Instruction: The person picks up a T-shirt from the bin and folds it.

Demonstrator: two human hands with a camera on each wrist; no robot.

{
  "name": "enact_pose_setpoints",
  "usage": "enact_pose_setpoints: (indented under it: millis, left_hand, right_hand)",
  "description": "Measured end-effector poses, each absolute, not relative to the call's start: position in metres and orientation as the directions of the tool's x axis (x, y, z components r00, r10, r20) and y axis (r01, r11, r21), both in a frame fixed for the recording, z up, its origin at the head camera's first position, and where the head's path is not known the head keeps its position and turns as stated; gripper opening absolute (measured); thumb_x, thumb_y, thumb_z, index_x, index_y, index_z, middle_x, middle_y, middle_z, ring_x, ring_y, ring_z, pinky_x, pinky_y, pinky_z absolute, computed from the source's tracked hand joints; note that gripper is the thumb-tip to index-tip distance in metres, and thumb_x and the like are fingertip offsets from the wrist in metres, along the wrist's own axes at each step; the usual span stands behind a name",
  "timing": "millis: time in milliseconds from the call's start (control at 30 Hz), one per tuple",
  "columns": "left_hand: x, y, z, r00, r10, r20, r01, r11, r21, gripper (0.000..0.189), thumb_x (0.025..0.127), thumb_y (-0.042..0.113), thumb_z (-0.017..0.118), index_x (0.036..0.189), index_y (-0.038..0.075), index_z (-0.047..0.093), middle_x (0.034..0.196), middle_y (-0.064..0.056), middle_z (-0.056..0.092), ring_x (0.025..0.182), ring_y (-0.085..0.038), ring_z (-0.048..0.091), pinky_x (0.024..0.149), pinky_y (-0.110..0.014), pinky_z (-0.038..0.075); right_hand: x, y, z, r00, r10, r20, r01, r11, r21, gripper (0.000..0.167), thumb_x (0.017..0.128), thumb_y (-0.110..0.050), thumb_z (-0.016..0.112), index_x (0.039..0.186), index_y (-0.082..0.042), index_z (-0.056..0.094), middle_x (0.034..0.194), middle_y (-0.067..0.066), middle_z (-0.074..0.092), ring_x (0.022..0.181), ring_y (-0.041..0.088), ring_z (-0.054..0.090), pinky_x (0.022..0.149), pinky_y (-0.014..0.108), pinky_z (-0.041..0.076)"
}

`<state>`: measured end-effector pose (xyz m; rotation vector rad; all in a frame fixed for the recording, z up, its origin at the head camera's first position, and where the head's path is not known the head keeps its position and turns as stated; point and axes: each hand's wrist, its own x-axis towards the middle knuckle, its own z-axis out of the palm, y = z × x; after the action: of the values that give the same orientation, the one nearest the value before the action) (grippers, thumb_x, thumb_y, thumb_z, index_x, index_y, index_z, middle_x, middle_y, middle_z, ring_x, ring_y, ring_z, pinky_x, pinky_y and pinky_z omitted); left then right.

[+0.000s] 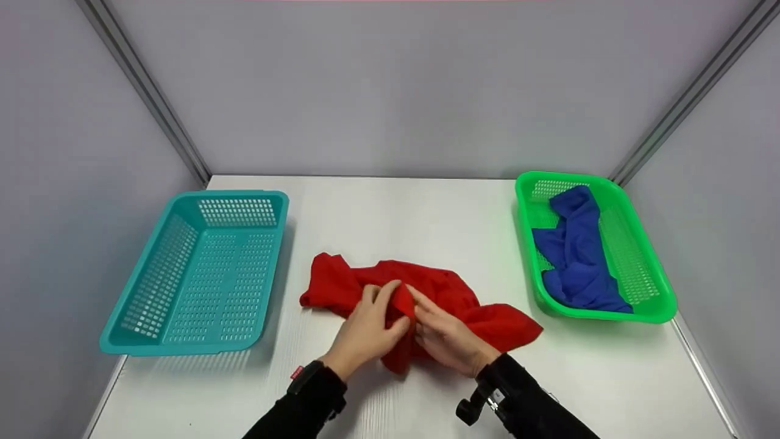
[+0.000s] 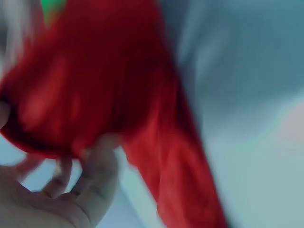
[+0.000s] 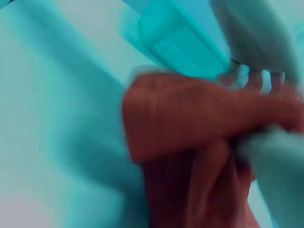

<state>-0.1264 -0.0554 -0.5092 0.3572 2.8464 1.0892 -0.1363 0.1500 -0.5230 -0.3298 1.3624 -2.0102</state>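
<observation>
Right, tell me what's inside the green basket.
A crumpled blue cloth lies in the green basket. Bare, holed floor shows to the cloth's right in the head view. Whatever is under the cloth is covered and can't be seen.

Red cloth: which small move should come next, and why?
Perhaps draw the left hand and right hand gently apart to spread the red cloth: both hold a raised part of it, and the rest lies bunched and creased on the white table.
</observation>
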Motion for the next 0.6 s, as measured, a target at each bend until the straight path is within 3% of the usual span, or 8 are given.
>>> enact_pose_setpoints:
  millis: [67, 167, 267, 333, 400, 467, 600]
  left_hand:
    - [-0.117, -0.05, -0.52, -0.957, 0.289, -0.027, 0.194, 0.706, 0.681, 0.07, 0.093, 0.04, 0.07, 0.156, 0.033, 0.04, 0.147, -0.014, 0.041, 0.116, -0.036, 0.059, 0.085, -0.053, 0.055]
    - [-0.107, -0.049, -0.54, -0.925, 0.379, -0.009, 0.314, 0.778, 0.544, 0.064, 0.088, 0.038, 0.08, 0.145, 0.032, 0.053, 0.146, -0.017, 0.042, 0.116, -0.04, 0.059, 0.087, -0.054, 0.055]
    - [-0.1, -0.05, -0.558, -0.884, 0.467, 0.022, 0.442, 0.819, 0.365, 0.039, 0.083, 0.025, 0.084, 0.116, 0.022, 0.065, 0.126, -0.013, 0.051, 0.113, -0.035, 0.058, 0.086, -0.047, 0.055]
    - [-0.099, -0.052, -0.563, -0.86, 0.509, 0.031, 0.495, 0.819, 0.291, 0.031, 0.079, 0.019, 0.085, 0.103, 0.019, 0.066, 0.115, -0.008, 0.052, 0.112, -0.032, 0.058, 0.083, -0.042, 0.056]
    - [-0.101, -0.056, -0.565, -0.845, 0.533, 0.036, 0.524, 0.813, 0.255, 0.028, 0.078, 0.016, 0.085, 0.098, 0.018, 0.066, 0.107, -0.005, 0.051, 0.109, -0.029, 0.058, 0.077, -0.038, 0.057]
    - [-0.107, -0.062, -0.563, -0.846, 0.53, 0.068, 0.531, 0.823, 0.201, 0.026, 0.078, 0.02, 0.085, 0.096, 0.017, 0.066, 0.101, -0.004, 0.051, 0.104, -0.028, 0.06, 0.073, -0.038, 0.056]
    - [-0.126, -0.083, -0.558, -0.898, 0.398, 0.189, 0.418, 0.905, 0.081, 0.023, 0.08, 0.021, 0.08, 0.095, 0.011, 0.065, 0.098, -0.009, 0.054, 0.091, -0.031, 0.06, 0.068, -0.043, 0.054]
  right_hand:
    - [-0.145, 0.162, -0.528, -0.746, -0.649, -0.15, 0.29, -0.113, -0.95, 0.056, 0.111, -0.026, 0.038, 0.163, -0.011, 0.024, 0.167, 0.007, 0.027, 0.155, 0.026, 0.023, 0.126, 0.048, 0.015]
    - [-0.157, 0.181, -0.54, -0.827, -0.552, -0.107, -0.032, 0.236, -0.971, 0.042, 0.108, -0.012, 0.043, 0.148, -0.007, 0.053, 0.155, 0.011, 0.048, 0.148, 0.032, 0.038, 0.121, 0.053, 0.028]
    - [-0.166, 0.196, -0.555, -0.818, -0.573, -0.049, -0.38, 0.604, -0.701, 0.046, 0.102, 0.005, 0.046, 0.144, -0.008, 0.058, 0.152, 0.015, 0.051, 0.147, 0.041, 0.038, 0.118, 0.06, 0.03]
    - [-0.169, 0.204, -0.564, -0.788, -0.612, -0.063, -0.509, 0.706, -0.492, 0.05, 0.102, 0.004, 0.047, 0.15, -0.01, 0.051, 0.157, 0.015, 0.046, 0.149, 0.044, 0.032, 0.117, 0.066, 0.025]
    - [-0.17, 0.21, -0.568, -0.783, -0.61, -0.127, -0.542, 0.767, -0.344, 0.052, 0.104, -0.006, 0.051, 0.156, -0.013, 0.043, 0.16, 0.01, 0.043, 0.15, 0.042, 0.03, 0.116, 0.07, 0.023]
    - [-0.168, 0.213, -0.571, -0.823, -0.548, -0.153, -0.511, 0.83, -0.222, 0.052, 0.106, -0.019, 0.054, 0.156, -0.014, 0.043, 0.158, 0.008, 0.046, 0.147, 0.039, 0.037, 0.113, 0.07, 0.027]
    - [-0.163, 0.21, -0.571, -0.918, -0.391, -0.071, -0.393, 0.919, 0.022, 0.054, 0.102, -0.035, 0.061, 0.148, -0.009, 0.053, 0.141, 0.013, 0.059, 0.126, 0.039, 0.056, 0.105, 0.057, 0.039]
